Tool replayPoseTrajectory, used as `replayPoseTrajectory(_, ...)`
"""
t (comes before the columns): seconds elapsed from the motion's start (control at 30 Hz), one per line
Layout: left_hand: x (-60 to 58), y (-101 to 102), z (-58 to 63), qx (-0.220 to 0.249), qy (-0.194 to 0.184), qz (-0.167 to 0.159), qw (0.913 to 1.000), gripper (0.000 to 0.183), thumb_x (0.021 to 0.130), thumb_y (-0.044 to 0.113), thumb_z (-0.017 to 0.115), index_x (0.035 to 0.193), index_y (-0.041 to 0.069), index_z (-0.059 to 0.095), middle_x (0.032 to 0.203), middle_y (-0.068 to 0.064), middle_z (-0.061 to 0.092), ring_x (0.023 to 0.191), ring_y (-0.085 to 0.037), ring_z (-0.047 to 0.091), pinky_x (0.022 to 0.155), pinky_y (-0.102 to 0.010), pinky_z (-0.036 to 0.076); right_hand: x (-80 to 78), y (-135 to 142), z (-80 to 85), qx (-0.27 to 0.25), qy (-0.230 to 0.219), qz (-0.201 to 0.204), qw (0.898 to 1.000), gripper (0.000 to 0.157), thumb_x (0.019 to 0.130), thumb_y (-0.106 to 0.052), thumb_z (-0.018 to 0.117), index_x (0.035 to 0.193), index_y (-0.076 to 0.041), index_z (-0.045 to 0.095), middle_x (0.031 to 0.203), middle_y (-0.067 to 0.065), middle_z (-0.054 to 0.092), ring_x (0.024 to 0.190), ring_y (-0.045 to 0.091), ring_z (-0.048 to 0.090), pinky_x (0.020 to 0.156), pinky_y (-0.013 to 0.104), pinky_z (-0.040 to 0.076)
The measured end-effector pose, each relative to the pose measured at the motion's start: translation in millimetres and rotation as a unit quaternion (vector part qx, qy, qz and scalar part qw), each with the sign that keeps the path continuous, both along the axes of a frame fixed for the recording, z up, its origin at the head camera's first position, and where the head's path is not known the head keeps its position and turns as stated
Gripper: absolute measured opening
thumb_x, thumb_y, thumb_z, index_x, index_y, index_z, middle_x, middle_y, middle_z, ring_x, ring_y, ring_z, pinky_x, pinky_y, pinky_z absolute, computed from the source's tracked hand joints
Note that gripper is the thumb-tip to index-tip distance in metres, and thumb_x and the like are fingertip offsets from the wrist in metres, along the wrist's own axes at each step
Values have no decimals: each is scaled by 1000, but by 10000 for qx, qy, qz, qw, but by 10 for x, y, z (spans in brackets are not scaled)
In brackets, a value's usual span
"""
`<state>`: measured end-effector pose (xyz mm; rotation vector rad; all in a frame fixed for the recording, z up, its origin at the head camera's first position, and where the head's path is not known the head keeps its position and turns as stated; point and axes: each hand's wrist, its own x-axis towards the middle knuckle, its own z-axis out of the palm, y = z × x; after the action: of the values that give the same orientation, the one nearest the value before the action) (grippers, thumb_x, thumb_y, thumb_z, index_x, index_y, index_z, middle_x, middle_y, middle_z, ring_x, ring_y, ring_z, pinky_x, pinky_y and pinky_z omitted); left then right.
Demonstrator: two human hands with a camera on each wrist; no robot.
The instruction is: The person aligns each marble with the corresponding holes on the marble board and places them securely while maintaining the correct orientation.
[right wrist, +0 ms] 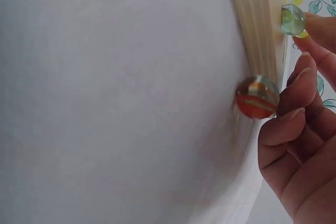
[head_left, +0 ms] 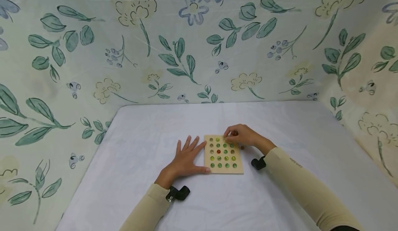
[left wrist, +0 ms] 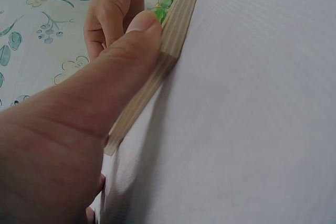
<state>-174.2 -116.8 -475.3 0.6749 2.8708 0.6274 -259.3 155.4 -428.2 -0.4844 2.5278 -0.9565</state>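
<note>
A pale wooden board (head_left: 224, 171) lies on the white-covered table, with rows of glass marbles, mostly green and yellow and one red marble (head_left: 219, 151), in its holes. My left hand (head_left: 186, 160) lies spread at the board's left side, thumb on the near left corner and index finger on the left edge. Over the far right corner, my right hand (head_left: 244, 135) has thumb and index finger brought together at the top row, seemingly pinching a yellowish marble (right wrist: 302, 34), mostly hidden. Its other fingers are curled. An orange-red marble (right wrist: 257, 97) sits by the board's right edge.
White cloth (head_left: 149, 131) covers the table around the board. Flower-printed fabric (head_left: 192, 61) hangs behind the table and along its sides. Each wrist carries a small black camera, one by the left hand (head_left: 178, 193) and one by the right.
</note>
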Motion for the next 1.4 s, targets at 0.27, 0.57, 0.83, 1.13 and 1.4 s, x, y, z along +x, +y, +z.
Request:
replayPoseTrajectory(0.27, 12, -9, 15, -32, -17, 10, 10000, 106, 69, 82, 59, 155, 32, 21, 162, -3, 8, 147, -30, -7, 111, -59, -11, -3, 2, 3, -33, 21, 92, 9999, 14, 91, -25, 69, 103, -18, 70, 82, 6, 59, 62, 20, 55, 49, 31, 50)
replayPoseTrajectory(0.57, 13, 10, -11, -27, -94, 0, 10000, 106, 69, 81, 60, 155, 33, 21, 162, -3, 8, 147, -30, -7, 111, -60, -11, -3, 20, -17, -32, -71, 130, 9999, 15, 91, -23, 68, 105, -18, 70, 84, 7, 60, 62, 21, 56, 49, 30, 50)
replayPoseTrajectory(0.83, -4, 2, -18, -12, -34, -23, 10000, 105, 70, 82, 58, 155, 32, 21, 162, -3, 8, 147, -31, -7, 111, -60, -11, -15, 44, 37, 116, 100, 149, 9998, 14, 91, -23, 68, 104, -21, 70, 84, 5, 61, 67, 21, 56, 54, 30, 48)
replayPoseTrajectory(1.13, -15, 2, 12, -12, 29, -27, 10000, 105, 70, 81, 59, 155, 32, 21, 162, -4, 8, 147, -30, -6, 111, -59, -11, 2, 114, 71, 56, 282, 97, 9995, 15, 91, -23, 68, 105, -19, 71, 82, 5, 60, 70, 20, 53, 58, 30, 46)
replayPoseTrajectory(1.4, -9, 3, 6, -39, -31, -16, 10000, 107, 69, 83, 58, 155, 33, 20, 162, -3, 7, 147, -30, -7, 111, -58, -11, 29, 244, 58, 75, 503, -5, 9987, 15, 90, -24, 70, 104, -18, 71, 77, 3, 58, 69, 18, 50, 59, 30, 43)
